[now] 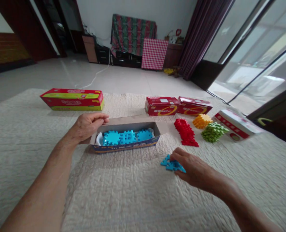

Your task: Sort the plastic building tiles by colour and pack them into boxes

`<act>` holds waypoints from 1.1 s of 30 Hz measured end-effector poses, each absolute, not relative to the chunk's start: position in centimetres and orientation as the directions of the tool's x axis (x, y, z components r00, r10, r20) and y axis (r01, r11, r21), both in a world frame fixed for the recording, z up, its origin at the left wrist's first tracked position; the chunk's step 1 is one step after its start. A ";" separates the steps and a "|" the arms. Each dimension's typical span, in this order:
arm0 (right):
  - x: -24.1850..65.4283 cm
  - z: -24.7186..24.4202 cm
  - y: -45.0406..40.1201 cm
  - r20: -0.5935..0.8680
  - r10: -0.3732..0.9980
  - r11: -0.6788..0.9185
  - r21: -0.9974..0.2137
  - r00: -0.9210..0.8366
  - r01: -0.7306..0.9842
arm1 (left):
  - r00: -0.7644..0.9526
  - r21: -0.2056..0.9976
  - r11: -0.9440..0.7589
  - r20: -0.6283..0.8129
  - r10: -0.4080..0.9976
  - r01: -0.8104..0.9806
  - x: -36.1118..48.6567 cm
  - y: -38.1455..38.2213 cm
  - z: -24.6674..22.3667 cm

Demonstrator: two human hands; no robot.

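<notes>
An open, long blue box [125,148] lies on the quilted cover, with blue notched plastic pieces [127,137] and some white wrapping inside. At its left end, my left hand [91,125] has its fingers closed on the raised box flap. Right of the box, my right hand [185,164] has its fingers bent round flat blue pieces [168,163] on the cover. Beyond that hand are a row of red pieces [185,132], a yellow stack [202,121] and a green stack [214,132].
A red and lime box [72,100] stands at the back left. Two red boxes [162,106] are at the back centre-right, and a white and red box [238,124] lies at the right. Past the cover's far edge are a tiled floor and a low cabinet.
</notes>
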State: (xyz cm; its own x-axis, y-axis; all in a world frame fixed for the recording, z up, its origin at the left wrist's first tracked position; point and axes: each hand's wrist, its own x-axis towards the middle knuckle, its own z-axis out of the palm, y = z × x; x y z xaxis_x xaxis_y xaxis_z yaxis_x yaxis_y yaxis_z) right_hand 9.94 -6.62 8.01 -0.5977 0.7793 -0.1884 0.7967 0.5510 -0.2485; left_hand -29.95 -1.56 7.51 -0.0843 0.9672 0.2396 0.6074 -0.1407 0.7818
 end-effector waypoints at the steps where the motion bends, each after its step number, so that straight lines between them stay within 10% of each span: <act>1: 10.0 8.1 -6.6 -0.178 0.778 0.556 -0.253 -0.602 0.792 | -0.080 0.778 -0.149 0.248 0.965 0.610 -29.9 -1.6 7.5; 15: 2.0 14.0 -3.2 0.271 0.594 0.798 -0.321 -0.758 0.511 | -0.058 0.811 -0.229 0.307 0.950 0.538 -30.0 -1.4 7.4; 33: -9.3 12.1 0.5 0.214 0.432 0.883 -0.295 -0.876 0.364 | -0.116 0.857 -0.212 0.298 0.947 0.470 -29.8 -1.4 7.4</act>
